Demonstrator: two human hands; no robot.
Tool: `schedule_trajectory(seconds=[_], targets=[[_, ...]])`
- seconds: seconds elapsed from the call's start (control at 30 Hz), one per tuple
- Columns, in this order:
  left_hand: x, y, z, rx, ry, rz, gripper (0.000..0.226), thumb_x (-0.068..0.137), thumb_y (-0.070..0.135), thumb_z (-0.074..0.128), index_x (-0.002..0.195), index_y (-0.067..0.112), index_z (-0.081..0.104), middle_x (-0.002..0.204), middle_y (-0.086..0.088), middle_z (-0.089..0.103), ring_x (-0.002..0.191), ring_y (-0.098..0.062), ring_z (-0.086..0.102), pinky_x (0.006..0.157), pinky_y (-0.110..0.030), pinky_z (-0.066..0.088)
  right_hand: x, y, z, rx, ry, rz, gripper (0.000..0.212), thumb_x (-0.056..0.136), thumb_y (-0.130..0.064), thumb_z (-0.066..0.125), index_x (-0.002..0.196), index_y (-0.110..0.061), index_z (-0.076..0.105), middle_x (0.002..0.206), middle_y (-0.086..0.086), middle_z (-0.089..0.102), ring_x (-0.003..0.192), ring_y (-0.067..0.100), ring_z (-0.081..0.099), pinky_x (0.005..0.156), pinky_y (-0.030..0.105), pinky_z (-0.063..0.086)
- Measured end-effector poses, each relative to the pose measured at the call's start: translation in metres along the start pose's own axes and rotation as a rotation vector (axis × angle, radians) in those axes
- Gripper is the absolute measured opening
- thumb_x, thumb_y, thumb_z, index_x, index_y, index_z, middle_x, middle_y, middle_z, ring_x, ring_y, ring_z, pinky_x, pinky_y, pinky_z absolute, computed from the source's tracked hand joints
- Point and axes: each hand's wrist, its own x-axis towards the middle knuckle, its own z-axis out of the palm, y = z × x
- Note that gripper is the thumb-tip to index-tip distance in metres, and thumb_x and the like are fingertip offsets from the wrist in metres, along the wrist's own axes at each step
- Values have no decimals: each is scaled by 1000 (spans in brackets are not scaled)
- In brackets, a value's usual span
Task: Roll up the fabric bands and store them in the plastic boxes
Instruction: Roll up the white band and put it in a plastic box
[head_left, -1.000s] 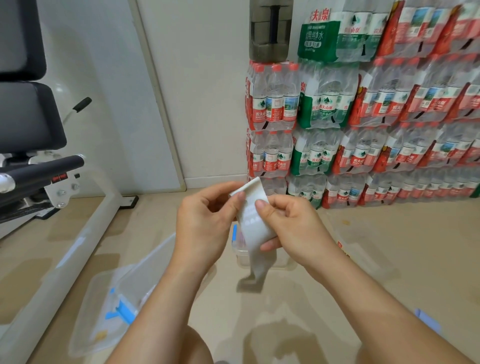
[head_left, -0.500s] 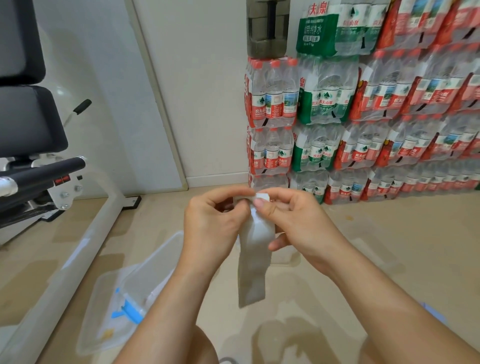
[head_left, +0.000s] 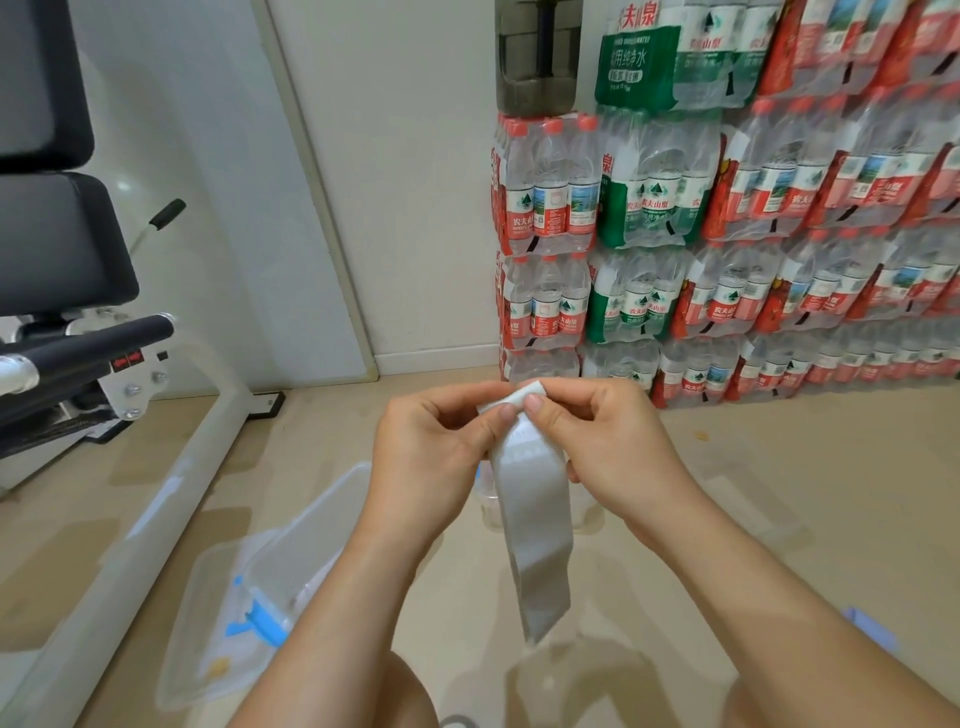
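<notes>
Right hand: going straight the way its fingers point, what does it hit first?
Probably the left hand: the right hand points leftward across the fabric band that both pinch, thumbs almost touching.

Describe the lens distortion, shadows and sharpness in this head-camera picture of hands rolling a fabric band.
Head view throughout: the wide-angle lens tilts the wall panel edge and bows the water bottle packs; soft light leaves faint shadows on the floor under the fabric band; the band is sharp, the far-right bottles smeared.
</notes>
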Motion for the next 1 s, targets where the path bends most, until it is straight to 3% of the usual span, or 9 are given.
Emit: schedule_trajectory(seconds=[0.17,0.3,0.47,0.63,0.8,1.0], targets=[[-1,1,-1,71,26,30,33,79,5,73,73,38,76,74,11,75,75,-6,70,72,-21,56,2,3,1,-50,-41,45,28,98,-29,48,98,-28,75,59,2,45,50,6,35,51,25,30],[-2,3,1,64,59,52,32,77,-1,72,72,31,75,73,11,75,72,-4,68,68,-16,53,1,1,0,107,-32,99,21,95,-24,56,101,-22,76,71,10,62,57,9,47,45,21,37],[-2,4,0,47,49,93,28,75,-5,71,76,22,77,77,5,74,70,-3,65,65,-15,49,1,1,-1,230,-15,120,16,88,-13,66,100,-12,75,65,-7,65,53,2,52,44,19,40],[-2,4,-1,-87,-29,-3,15,82,8,70,94,15,74,70,8,70,68,-3,64,63,-14,50,3,0,-5,254,31,121,18,81,-6,71,96,-15,74,82,8,70,60,2,58,44,17,38],[-2,5,-2,-124,10,-33,16,81,4,70,83,20,74,76,5,76,70,-3,69,62,-14,53,2,-1,-6,231,44,148,18,80,-6,72,96,-15,72,91,12,74,64,5,62,44,17,40],[-2,5,-1,-124,30,-46,21,78,-1,71,83,19,74,70,8,75,65,0,68,58,-10,49,3,1,-3,315,2,203,20,92,-8,59,108,-9,69,102,13,71,86,14,66,61,21,57]])
